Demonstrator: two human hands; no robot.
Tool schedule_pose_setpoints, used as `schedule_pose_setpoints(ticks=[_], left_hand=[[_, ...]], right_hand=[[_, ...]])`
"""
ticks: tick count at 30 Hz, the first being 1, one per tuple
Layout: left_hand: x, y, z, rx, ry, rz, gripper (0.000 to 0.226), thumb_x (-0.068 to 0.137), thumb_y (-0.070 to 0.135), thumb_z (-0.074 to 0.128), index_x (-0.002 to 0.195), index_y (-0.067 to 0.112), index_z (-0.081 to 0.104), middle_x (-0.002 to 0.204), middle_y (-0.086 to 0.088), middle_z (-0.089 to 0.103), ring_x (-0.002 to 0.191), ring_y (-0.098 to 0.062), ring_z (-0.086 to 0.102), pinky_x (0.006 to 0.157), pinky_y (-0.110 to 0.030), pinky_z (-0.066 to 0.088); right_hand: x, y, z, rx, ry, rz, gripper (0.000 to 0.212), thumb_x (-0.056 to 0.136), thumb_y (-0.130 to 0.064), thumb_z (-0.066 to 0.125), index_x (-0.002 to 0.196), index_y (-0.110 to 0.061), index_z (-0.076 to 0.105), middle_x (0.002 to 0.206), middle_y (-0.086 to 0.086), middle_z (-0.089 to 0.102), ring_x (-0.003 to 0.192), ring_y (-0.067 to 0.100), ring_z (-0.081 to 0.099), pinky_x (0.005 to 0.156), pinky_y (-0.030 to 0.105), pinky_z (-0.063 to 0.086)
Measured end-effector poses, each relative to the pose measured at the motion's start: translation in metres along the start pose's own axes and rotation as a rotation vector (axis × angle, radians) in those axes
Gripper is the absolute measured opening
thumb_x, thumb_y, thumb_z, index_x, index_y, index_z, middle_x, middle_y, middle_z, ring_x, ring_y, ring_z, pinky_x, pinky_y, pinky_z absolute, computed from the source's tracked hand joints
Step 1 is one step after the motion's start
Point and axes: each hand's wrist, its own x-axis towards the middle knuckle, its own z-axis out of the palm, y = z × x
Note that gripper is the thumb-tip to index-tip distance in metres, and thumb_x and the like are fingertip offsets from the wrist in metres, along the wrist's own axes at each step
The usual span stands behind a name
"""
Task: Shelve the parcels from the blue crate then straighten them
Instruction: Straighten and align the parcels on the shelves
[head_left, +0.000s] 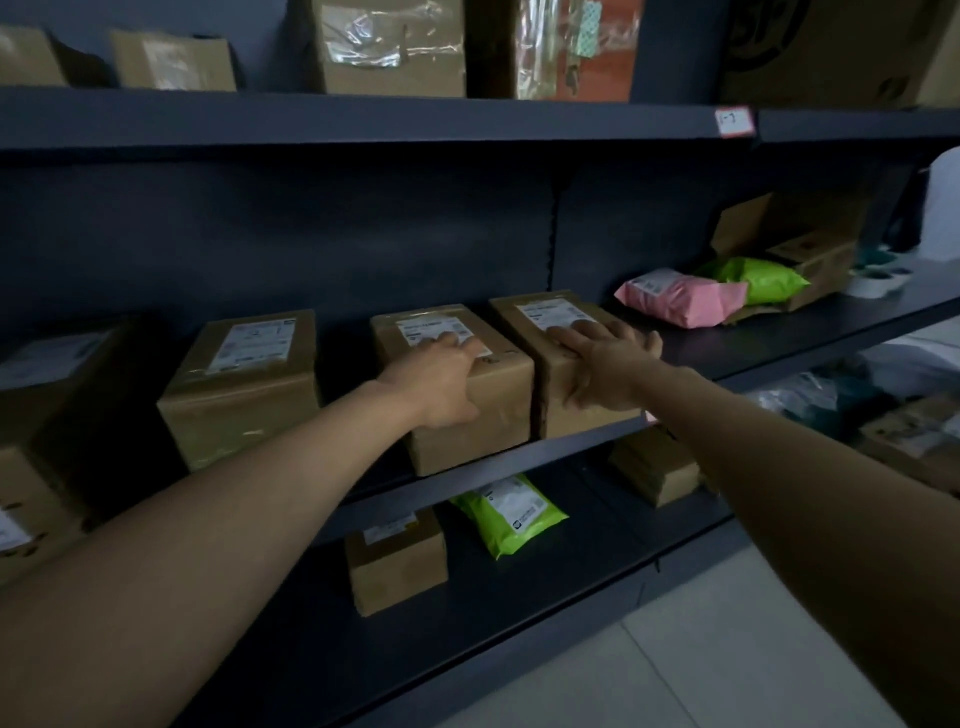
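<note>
Two cardboard parcels sit touching on the middle shelf (727, 340) at frame centre, long axes running back toward the back panel (311, 234). The left hand (441, 379) lies on the left parcel (488, 415), the right hand (602, 358) on the right parcel (527, 335): fingers flat over the top labels (428, 327), thumbs down the front faces, clasping nothing. Each parcel lies straight ahead of its own palm, so squaring them likely means pushing backward.

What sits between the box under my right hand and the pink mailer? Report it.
Only bare shelf separates the box and the pink mailer, in the head view; the right hand slightly overhangs the box's edge.
</note>
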Motion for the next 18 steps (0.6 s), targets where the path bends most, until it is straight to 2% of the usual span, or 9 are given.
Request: schedule_pose_setpoints(ticks=[4, 12, 18], left_hand=[[0.013, -0.013, 0.002, -0.012, -0.008, -0.04, 0.079, 0.077, 0.028, 0.069, 0.144, 0.021, 0.029, 0.136, -0.009, 0.041, 0.122, -0.026, 0.042, 0.095, -0.032, 0.041], [0.032, -0.028, 0.003, -0.007, -0.024, -0.08, 0.077, 0.077, 0.025, 0.07, 0.143, 0.022, 0.03, 0.14, -0.006, 0.039, 0.124, -0.024, 0.041, 0.099, -0.034, 0.041], [0.04, -0.036, 0.006, 0.007, -0.016, -0.113, 0.078, 0.078, 0.025, 0.069, 0.144, 0.023, 0.028, 0.142, -0.006, 0.037, 0.127, -0.024, 0.039, 0.099, -0.033, 0.039]], right_hand=[[0.03, 0.003, 0.004, 0.002, 0.021, -0.022, 0.097, 0.08, -0.041, 0.073, 0.15, -0.045, 0.006, 0.161, -0.008, 0.005, 0.146, 0.034, 0.002, 0.11, 0.069, 0.004], [0.077, 0.003, 0.007, 0.003, 0.03, -0.031, 0.098, 0.08, -0.038, 0.073, 0.151, -0.045, 0.005, 0.162, -0.007, 0.004, 0.147, 0.033, -0.002, 0.11, 0.07, -0.001], [0.099, 0.005, 0.01, -0.009, 0.054, -0.058, 0.097, 0.081, -0.036, 0.072, 0.15, -0.045, 0.005, 0.162, -0.005, 0.007, 0.147, 0.033, 0.002, 0.113, 0.062, -0.002]])
